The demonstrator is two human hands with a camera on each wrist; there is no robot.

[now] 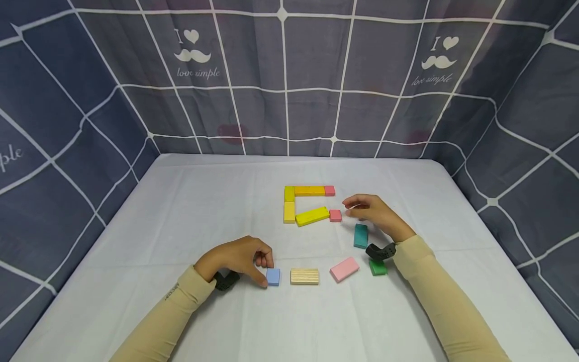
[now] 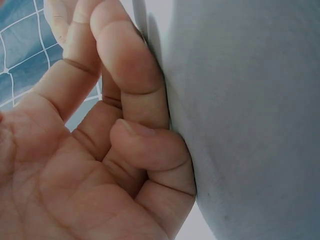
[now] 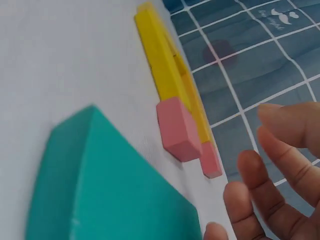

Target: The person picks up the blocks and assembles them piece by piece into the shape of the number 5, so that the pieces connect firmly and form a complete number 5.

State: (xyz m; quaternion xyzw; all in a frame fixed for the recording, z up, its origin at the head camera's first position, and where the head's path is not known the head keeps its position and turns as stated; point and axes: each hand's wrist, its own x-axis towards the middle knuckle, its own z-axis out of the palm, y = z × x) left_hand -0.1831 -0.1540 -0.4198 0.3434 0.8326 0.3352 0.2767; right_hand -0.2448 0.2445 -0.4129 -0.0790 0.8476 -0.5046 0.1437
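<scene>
At the near left, my left hand (image 1: 242, 256) pinches a small blue block (image 1: 273, 277) at its left side, between thumb and forefinger. The left wrist view shows the other fingers (image 2: 155, 150) curled against the white cloth; the block is hidden there. My right hand (image 1: 373, 213) is held with loosely bent fingers, nothing between them, just right of a small pink block (image 1: 335, 215). That block touches the end of a slanted yellow block (image 1: 312, 216). Below the right hand lies a teal block (image 1: 361, 236), large in the right wrist view.
Yellow blocks (image 1: 289, 212) and an orange-yellow bar (image 1: 309, 191) form a corner, with another pink block (image 1: 329, 191) at the bar's end. Nearer lie a ridged wood-coloured block (image 1: 304, 276), a light pink block (image 1: 344, 269) and a green block (image 1: 378, 267). Grey checked curtains surround the table (image 1: 203, 201).
</scene>
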